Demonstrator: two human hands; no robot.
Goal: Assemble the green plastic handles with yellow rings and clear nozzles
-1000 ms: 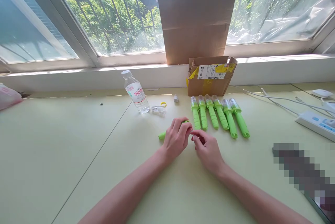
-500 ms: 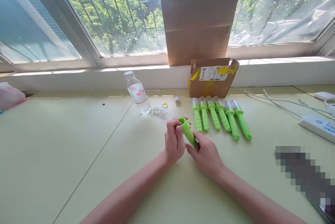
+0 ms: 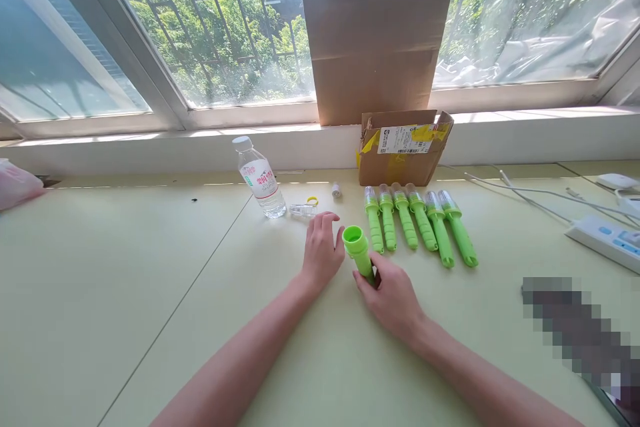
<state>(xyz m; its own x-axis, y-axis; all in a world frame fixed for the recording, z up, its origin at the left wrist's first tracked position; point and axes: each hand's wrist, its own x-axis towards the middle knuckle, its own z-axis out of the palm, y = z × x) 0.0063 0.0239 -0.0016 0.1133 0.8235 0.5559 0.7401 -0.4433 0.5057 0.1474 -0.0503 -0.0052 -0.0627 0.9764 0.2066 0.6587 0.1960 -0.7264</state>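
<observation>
Toward five o'clock on the flat pale-green tabletop [image 3: 150,340], a one-handed hold.
The bare left hand [image 3: 321,250], loosely spread at six o'clock, has let go, leaving the tubular bright-green plastic handle [image 3: 359,255] gripped by the right hand [image 3: 393,288].

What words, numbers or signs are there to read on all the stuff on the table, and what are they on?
None that I can read for sure.
Clear bottle label: red characters, too blurred to quote.
White label on the cardboard box: dark print, too small to read.
Green tube in the right hand: no writing I can see.
</observation>
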